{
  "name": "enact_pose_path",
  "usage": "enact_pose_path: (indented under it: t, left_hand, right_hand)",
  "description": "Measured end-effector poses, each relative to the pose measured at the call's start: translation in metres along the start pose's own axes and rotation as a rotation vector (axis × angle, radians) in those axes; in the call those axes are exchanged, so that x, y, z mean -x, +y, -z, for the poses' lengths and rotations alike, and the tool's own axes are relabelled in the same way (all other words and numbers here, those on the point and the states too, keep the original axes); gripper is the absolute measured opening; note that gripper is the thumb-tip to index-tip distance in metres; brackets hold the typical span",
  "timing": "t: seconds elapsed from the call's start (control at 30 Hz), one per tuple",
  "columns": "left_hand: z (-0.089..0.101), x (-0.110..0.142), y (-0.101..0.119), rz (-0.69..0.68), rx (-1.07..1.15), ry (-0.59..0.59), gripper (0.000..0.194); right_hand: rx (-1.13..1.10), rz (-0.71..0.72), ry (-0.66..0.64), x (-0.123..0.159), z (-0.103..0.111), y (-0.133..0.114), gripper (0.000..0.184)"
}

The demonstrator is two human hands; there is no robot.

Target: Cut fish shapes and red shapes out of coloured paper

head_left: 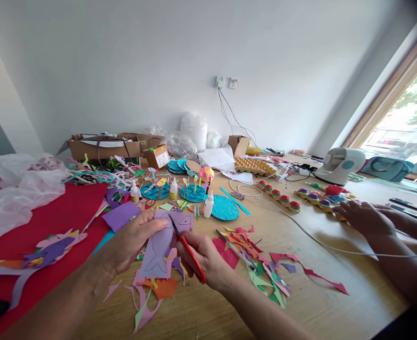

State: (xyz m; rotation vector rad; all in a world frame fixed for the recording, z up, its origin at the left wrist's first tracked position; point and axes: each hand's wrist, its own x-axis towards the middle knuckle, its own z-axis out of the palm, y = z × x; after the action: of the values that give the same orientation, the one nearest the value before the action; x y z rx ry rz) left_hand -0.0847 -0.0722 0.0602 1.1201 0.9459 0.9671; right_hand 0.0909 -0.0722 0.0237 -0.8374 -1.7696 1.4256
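Observation:
My left hand pinches the upper left edge of a light purple paper sheet with fish outlines drawn on it. In my right hand is a pair of scissors with red handles; the dark blades lie across the sheet, between two of the fish drawings. Colored paper scraps are scattered on the table below the sheet. To the right of my right hand, a pen rests among more scraps.
Glue bottles and blue painted discs stand beyond my hands. Red card covers the left side. Another person's hands are at the right, near painted egg-carton strips. A white cable crosses the table; a fan stands behind.

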Motion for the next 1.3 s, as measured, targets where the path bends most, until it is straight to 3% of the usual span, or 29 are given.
enact_pose_path:
  t: [0.83,1.3]
  left_hand:
    - [-0.004,0.005,0.009,0.083,0.018,-0.019,0.026]
    - [0.001,-0.003,-0.004,0.089,0.01,-0.055,0.023]
  right_hand:
    - [0.048,0.036,0.033,0.0,-0.003,0.0,0.038]
    - [-0.041,-0.041,0.029,-0.002,-0.008,0.014,0.043]
